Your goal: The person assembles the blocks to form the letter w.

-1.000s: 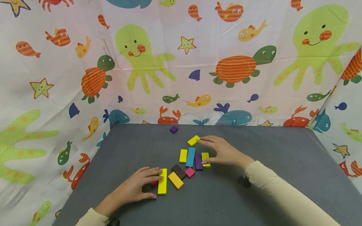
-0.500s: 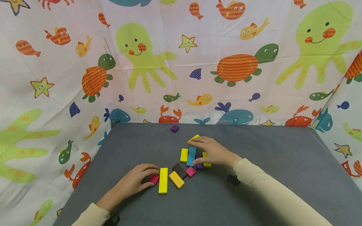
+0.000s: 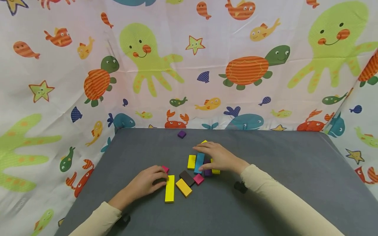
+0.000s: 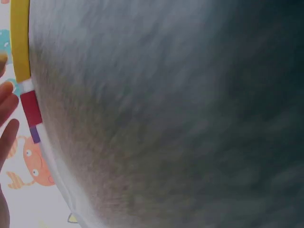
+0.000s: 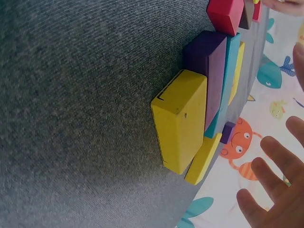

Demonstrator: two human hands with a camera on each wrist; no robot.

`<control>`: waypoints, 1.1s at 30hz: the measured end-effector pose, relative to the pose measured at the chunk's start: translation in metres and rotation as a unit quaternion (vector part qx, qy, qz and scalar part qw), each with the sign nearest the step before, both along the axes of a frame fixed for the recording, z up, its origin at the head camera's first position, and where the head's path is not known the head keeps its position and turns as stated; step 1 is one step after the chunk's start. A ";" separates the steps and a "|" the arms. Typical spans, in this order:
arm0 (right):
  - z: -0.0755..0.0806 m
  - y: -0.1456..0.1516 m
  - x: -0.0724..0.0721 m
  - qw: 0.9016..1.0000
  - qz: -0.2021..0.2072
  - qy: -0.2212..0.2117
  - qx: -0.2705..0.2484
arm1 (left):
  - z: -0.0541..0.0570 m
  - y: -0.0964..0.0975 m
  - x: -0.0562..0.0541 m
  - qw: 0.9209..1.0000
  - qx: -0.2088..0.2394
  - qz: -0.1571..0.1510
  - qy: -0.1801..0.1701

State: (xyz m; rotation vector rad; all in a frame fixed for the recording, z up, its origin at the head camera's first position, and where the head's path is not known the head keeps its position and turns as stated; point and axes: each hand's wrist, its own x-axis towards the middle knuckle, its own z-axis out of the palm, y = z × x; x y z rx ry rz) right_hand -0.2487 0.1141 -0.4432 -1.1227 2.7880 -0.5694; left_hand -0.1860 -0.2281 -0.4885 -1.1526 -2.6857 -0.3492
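My left hand [image 3: 146, 182] is at the near left of a group of coloured blocks, its fingertips beside a small red block [image 3: 165, 169] and the top end of a long yellow block [image 3: 169, 190]. In the left wrist view, loosely bent fingers [image 4: 8, 102] show at the left edge. My right hand [image 3: 221, 159] hovers with thumb and fingers spread over a blue block [image 3: 199, 163] and a purple block [image 3: 207, 172]. It partly hides a yellow block [image 3: 216, 171] and a farther yellow block [image 3: 204, 141]. In the right wrist view, nothing lies between its fingers.
Between the hands lie a dark brown block [image 3: 187, 178], a second red block [image 3: 199, 179], an orange-yellow block [image 3: 184, 187] and a short yellow block [image 3: 191, 162]. A small purple block [image 3: 181, 134] sits near the grey table's [image 3: 141, 144] back edge, before a printed curtain [image 3: 206, 111].
The small red block has moved away from me, past the long yellow block's top end, with my left hand following. My right hand has shifted left, from the yellow blocks to over the blue one.
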 end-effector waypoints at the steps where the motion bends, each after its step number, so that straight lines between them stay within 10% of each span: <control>1: 0.000 0.000 0.000 1.000 0.000 0.001 0.001 | 0.002 0.000 0.003 1.000 0.002 -0.021 -0.016; 6: 0.000 -0.002 -0.002 1.000 -0.008 -0.009 -0.002 | 0.006 0.003 0.013 0.996 -0.011 -0.072 -0.056; 16: -0.005 -0.014 -0.004 0.999 -0.025 -0.034 -0.012 | 0.011 0.002 0.029 0.994 -0.041 -0.044 -0.096; 33: -0.020 -0.043 -0.008 0.996 -0.084 -0.014 0.022 | 0.009 0.013 0.054 0.999 -0.051 -0.013 -0.003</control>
